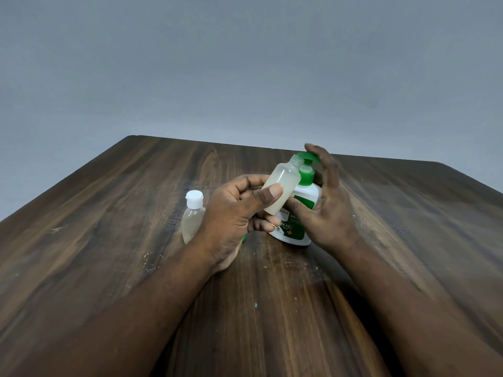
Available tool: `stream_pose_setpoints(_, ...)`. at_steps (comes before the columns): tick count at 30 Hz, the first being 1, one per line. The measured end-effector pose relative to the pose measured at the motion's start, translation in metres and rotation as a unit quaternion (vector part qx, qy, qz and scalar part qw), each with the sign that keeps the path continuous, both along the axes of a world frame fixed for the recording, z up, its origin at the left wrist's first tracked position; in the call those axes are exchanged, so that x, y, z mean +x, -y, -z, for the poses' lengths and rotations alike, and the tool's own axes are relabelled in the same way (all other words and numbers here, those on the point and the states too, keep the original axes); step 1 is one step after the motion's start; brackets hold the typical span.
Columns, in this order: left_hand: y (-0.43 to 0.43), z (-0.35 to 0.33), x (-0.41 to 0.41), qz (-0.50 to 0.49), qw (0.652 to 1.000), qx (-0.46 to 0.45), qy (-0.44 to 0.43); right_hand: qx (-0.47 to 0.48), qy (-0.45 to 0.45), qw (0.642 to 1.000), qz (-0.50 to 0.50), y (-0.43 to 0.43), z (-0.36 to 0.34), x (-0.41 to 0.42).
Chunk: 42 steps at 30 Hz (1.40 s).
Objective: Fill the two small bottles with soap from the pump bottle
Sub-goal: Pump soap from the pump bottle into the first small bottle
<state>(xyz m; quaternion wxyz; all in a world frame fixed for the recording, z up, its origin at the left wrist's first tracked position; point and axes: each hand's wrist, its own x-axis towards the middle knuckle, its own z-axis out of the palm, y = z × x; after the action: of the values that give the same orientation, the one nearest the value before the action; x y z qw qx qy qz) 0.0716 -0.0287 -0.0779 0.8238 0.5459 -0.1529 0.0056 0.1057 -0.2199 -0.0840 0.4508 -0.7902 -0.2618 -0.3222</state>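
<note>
My left hand [234, 213] grips a small translucent bottle [283, 186], uncapped and tilted, with its open neck just under the spout of the pump bottle. The pump bottle [304, 210] is white with a green label and a green pump head [310, 159]; it stands on the table. My right hand [329, 202] wraps round its right side, with the thumb on the label and a finger pressing on top of the pump head. A second small bottle [193, 216] with a white cap stands on the table, just left of my left hand, holding pale liquid.
The dark wooden table [109, 213] has scuffs and white flecks. A small green thing [244, 238], mostly hidden, lies under my left hand. The table's far edge meets a plain grey wall [245, 77].
</note>
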Motion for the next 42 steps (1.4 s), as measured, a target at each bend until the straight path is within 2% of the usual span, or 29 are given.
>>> stream_pose_setpoints(27,-0.0019,0.0017,0.0002,-0.002,1.000,0.008,-0.003,0.010,-0.024,1.000,0.001,-0.0026,-0.0040,-0.0053)
stream_pose_setpoints(42,-0.0023,0.0022,-0.0003,-0.001,1.000,0.008,-0.009,-0.006,-0.006,1.000,0.019,-0.0028,-0.0033,-0.0028)
